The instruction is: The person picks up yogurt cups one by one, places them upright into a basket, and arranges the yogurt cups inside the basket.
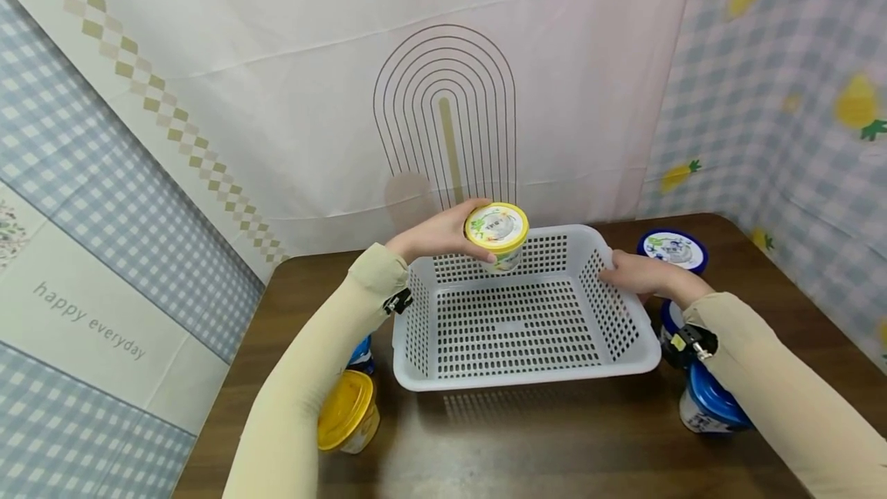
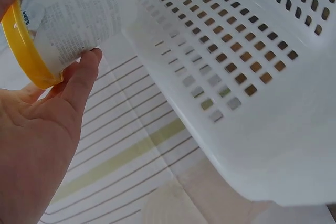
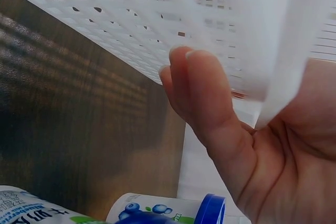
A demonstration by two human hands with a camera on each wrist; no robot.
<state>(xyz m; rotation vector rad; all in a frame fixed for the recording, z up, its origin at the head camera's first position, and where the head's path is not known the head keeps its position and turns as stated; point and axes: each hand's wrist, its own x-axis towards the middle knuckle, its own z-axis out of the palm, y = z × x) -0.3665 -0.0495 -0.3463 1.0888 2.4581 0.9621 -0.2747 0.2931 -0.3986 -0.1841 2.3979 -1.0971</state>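
My left hand (image 1: 443, 236) grips a yellow-lidded tub (image 1: 500, 228), its thumb and fingers around the side. The tub, white and printed below its lid, is upright above the far part of a white perforated plastic basket (image 1: 527, 379). On the right, my right hand (image 1: 639, 274) holds the basket by its short side, fingers over the rim. In the right wrist view, the thumb and fingers (image 3: 207, 93) pinch the basket wall. Nothing lies inside the basket, and its slotted shadow falls on the table below the front edge.
Several blue-lidded tubs stand right of the basket, one at the back (image 1: 672, 249) and one near my right forearm (image 1: 714, 403). Left of it are a yellow-lidded tub (image 1: 348, 411) and a blue item (image 1: 362, 356), partly behind my left sleeve. A patterned cloth (image 1: 312, 98) hangs behind the brown table (image 1: 485, 453).
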